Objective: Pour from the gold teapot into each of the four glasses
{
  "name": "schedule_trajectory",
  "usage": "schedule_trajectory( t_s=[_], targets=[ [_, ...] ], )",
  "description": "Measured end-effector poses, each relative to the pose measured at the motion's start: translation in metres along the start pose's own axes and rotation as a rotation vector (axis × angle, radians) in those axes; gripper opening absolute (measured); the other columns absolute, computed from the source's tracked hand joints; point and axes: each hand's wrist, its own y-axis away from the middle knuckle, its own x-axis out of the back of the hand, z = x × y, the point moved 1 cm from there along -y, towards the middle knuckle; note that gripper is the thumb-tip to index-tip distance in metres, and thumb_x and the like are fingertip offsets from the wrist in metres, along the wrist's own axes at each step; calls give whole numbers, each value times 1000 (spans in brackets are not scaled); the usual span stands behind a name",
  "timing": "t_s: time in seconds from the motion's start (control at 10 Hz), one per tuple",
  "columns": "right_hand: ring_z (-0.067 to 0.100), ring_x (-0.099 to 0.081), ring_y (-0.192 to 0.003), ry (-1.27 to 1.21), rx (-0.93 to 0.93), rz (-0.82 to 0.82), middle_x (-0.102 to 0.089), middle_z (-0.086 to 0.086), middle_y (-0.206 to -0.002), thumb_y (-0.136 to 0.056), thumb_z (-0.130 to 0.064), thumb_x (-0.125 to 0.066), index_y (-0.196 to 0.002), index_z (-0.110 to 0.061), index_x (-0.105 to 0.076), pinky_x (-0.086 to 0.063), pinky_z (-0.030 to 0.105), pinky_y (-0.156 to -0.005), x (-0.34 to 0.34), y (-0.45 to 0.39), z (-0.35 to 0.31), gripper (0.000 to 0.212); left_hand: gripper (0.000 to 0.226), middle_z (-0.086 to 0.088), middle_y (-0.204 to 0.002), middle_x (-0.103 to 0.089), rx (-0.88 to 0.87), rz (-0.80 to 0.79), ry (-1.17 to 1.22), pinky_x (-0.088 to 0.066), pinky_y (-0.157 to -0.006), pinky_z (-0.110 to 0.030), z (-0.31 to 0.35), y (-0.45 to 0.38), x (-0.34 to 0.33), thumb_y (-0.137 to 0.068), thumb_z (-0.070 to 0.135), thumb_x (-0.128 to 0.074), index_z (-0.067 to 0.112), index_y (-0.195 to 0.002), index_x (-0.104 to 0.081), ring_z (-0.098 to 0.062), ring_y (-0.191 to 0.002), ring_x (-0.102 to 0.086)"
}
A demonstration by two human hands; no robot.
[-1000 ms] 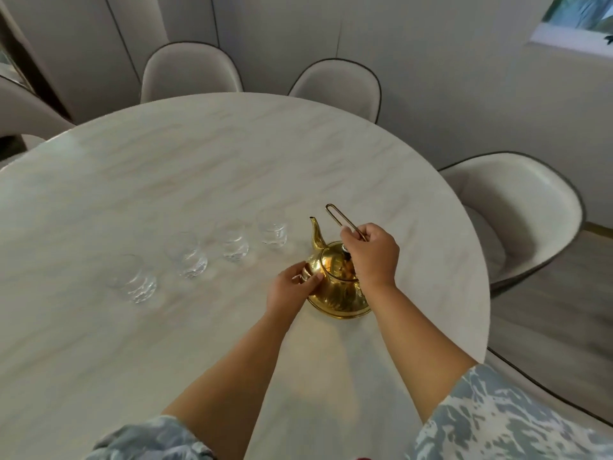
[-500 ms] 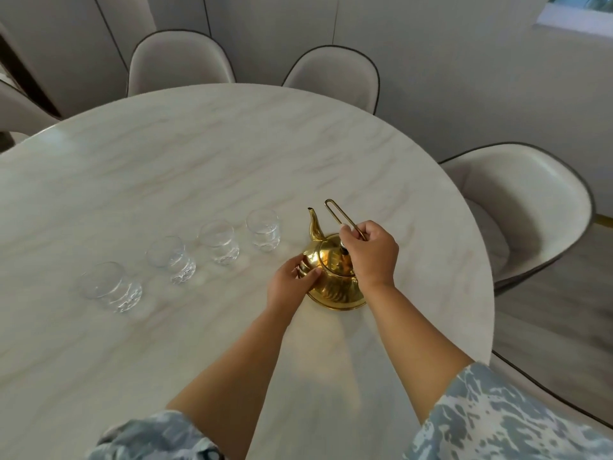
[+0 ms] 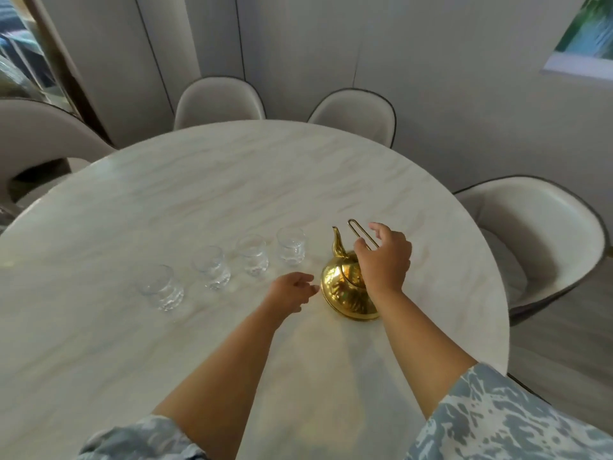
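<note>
while the gold teapot stands upright near the surface's right edge, pouring looks not yet begun.
right hand hovers open-fingered at the wire handle, its grip unclosed; left hand loosely open, holding nothing, just beside the pot. all four glasses, in a row leftward, look unfilled.

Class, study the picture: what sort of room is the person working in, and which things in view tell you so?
Most likely a home dining room. A large round marble-look table is ringed by matching cushioned chairs, and it holds a gold teapot beside a row of glasses.
</note>
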Motion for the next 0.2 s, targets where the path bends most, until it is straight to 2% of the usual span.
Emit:
schedule_trajectory(
  t_s=[0.1, 0.2],
  targets=[
    [23, -52, -111, -63, 110, 15, -61, 4, -117, -85, -24, -63, -118, -25, -66, -51, 45, -89, 5, 5, -42, 33, 42, -11, -115, -67, -74, 74, -14, -53, -76, -28, 24, 20, 49, -86, 19, -71, 11, -127, -63, -19, -90, -64],
    [23, -56, -110, -207, 190, -39, -61, 5, -114, -87, -18, -59, -110, -23, -70, -52, 45, -90, 13, 7, -98, 25, 41, -7, -105, -66, -187, 171, -3, -52, -76, -32, 60, 41, 103, -84, 13, -74, 11, -124, -65, -21, -87, -63]
  ],
)
